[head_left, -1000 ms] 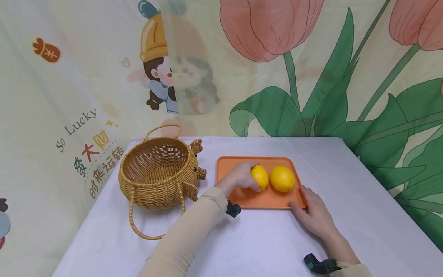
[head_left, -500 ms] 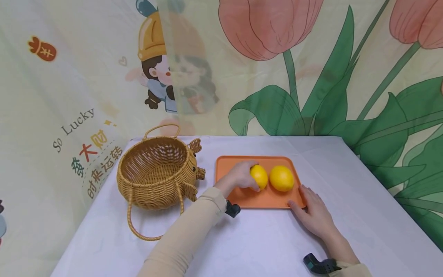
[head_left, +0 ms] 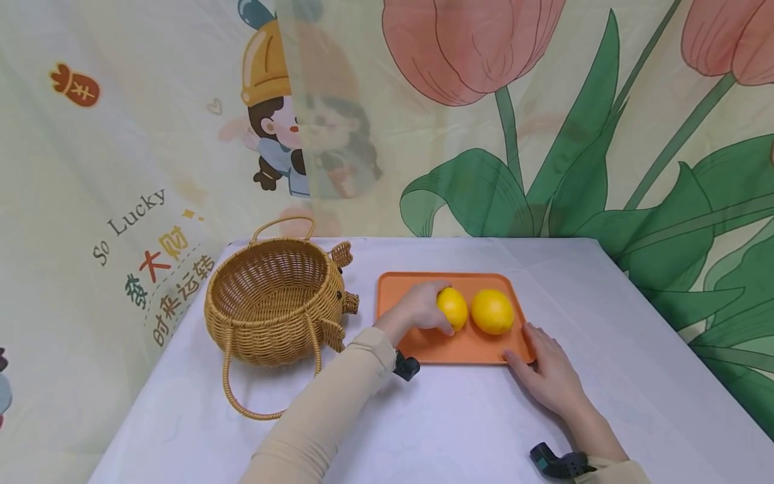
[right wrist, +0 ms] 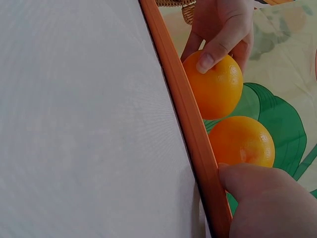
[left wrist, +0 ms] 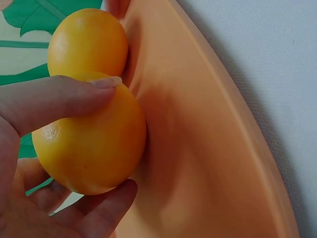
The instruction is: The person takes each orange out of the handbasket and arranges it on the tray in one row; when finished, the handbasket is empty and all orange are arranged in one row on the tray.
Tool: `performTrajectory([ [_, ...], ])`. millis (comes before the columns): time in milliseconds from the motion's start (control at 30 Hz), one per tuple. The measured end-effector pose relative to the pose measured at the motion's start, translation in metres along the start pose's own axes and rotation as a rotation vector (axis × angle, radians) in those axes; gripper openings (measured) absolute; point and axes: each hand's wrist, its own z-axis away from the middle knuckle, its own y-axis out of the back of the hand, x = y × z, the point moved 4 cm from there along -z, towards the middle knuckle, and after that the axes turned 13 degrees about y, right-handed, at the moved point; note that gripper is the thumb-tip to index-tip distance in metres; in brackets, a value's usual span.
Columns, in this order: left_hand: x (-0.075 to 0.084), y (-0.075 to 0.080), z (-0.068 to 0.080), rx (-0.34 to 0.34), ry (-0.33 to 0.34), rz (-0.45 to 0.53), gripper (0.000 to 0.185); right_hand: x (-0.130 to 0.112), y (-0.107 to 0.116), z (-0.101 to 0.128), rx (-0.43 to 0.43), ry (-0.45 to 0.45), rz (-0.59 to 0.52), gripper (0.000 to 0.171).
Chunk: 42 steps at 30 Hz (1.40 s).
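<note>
Orange plastic tray (head_left: pixel 450 349), centre of white-clothed table (head_left: pixel 423 430); holds 2 yellow-orange fruits, side by side, touching.

- Left fruit (head_left: pixel 453 308): on tray, gripped by left hand (head_left: pixel 416 310). Thumb and fingers curl round it from both sides; wrist view shows thumb across the top, fingers under.
- Right fruit (head_left: pixel 492 311): on tray, untouched by either hand, pressed against its neighbour.
- Right hand (head_left: pixel 547 376): lies flat on table at tray's near right corner, fingers straight, fingertips against the rim, nothing enclosed.
- Wicker basket (head_left: pixel 275 302) w/ loop handles: left of tray, near but apart, nothing seen inside.
- Backdrop: printed curtain (head_left: pixel 544 134), tulips & cartoon figure.

Risks, as judged: fruits touch, so lifting the left one may nudge the right one into a roll across the tray; smooth round skin could slip from a loose hold; tray may skid on the cloth if the right hand eases off the rim.
</note>
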Motion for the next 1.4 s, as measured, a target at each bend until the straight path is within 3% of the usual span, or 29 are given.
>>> performTrajectory([
  [467, 0.0009, -0.0013, 0.0006, 0.007, -0.006, 0.025, 0.091, 0.0012, 0.0010, 0.0011, -0.001, -0.010, 0.000, 0.082],
  [1000, 0.0003, 0.0007, -0.0017, 0.012, -0.106, -0.037, 0.096, 0.0010, -0.0031, 0.0011, 0.005, 0.007, -0.008, 0.081],
  [1400, -0.0012, 0.0021, -0.0017, 0.008, -0.099, -0.046, 0.097, 0.0032, -0.0037, 0.0011, 0.002, -0.006, -0.003, 0.082],
])
